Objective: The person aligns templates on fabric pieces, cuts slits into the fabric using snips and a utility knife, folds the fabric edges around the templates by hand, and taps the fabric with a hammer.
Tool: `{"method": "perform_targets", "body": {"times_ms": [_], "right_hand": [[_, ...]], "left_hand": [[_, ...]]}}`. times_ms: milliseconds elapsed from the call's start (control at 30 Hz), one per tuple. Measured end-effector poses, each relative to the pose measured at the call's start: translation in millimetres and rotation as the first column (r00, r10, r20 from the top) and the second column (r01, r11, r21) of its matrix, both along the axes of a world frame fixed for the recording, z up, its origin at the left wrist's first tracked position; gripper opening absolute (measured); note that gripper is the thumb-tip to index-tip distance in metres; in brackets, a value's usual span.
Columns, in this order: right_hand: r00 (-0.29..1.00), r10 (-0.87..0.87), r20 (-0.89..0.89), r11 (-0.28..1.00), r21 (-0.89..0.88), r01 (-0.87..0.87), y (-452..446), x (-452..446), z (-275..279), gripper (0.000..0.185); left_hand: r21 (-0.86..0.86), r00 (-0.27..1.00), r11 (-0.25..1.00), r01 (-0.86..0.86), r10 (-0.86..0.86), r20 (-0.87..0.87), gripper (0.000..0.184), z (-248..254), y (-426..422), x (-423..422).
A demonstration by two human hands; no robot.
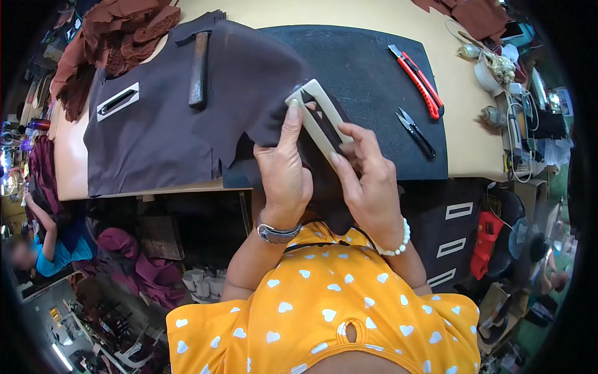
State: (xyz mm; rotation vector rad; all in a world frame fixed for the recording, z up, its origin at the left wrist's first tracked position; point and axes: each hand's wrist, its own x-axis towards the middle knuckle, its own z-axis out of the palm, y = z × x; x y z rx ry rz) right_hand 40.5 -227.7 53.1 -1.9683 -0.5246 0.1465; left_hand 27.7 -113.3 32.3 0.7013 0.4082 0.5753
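Observation:
A pale rectangular frame [321, 118] with a long slot is held tilted over dark brown leather [249, 68]. My left hand [284, 162] grips its upper left corner, thumb on top and the other fingers hidden beneath. My right hand [371, 177] pinches the frame's lower right part between thumb and fingers. Dark material shows through the slot. On the leather to the left lie a hammer [199, 71] and a second slotted frame [118, 102].
A red utility knife [420, 84] and small black snips [415, 133] lie on the dark cutting mat [367, 56]. Reddish-brown scraps [112, 37] are heaped at the back left. Jars and cords crowd the table's right side. A co-worker's arm [43, 221] shows at far left.

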Motion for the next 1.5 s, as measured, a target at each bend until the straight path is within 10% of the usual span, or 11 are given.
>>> {"method": "perform_targets", "body": {"times_ms": [167,233,367,500,633,767,933,1300,1500], "right_hand": [[0.999,-0.018,-0.031,0.998,-0.066,0.016,-35,-2,0,0.044],[0.999,0.019,-0.03,0.994,-0.103,-0.022,-51,13,6,0.042],[0.986,0.167,-0.019,0.968,-0.188,-0.168,-61,42,16,0.049],[0.952,0.278,0.127,0.929,-0.289,-0.233,-56,57,7,0.052],[0.875,0.419,0.242,0.864,-0.404,-0.302,-48,58,-6,0.053],[0.824,0.483,0.295,0.836,-0.437,-0.333,-45,54,-15,0.055],[0.865,0.357,0.353,0.918,-0.306,-0.254,-50,53,-28,0.049],[0.612,0.468,0.637,0.875,-0.428,-0.224,-74,53,-44,0.031],[0.96,0.117,0.254,0.984,-0.161,-0.077,-62,46,-36,0.025]], "left_hand": [[0.235,0.968,0.966,-0.111,0.159,-0.195,0.024,1,20,-4],[-0.059,0.974,0.991,-0.121,0.108,-0.199,0.026,6,43,-11],[-0.037,0.888,0.902,-0.43,0.415,-0.2,0.034,7,95,-47],[0.749,0.605,0.32,-0.579,0.785,0.132,0.052,6,124,-87],[0.993,0.959,0.118,-0.001,0.281,-0.032,0.022,39,77,-57],[0.943,0.886,-0.197,0.268,-0.334,-0.322,0.025,19,47,0],[0.846,0.729,-0.324,0.423,-0.432,-0.53,0.015,-11,46,29],[0.941,0.838,-0.237,0.242,-0.439,-0.325,0.016,-28,55,16],[0.928,0.853,-0.336,0.161,-0.425,-0.301,0.015,-26,55,15]]}}
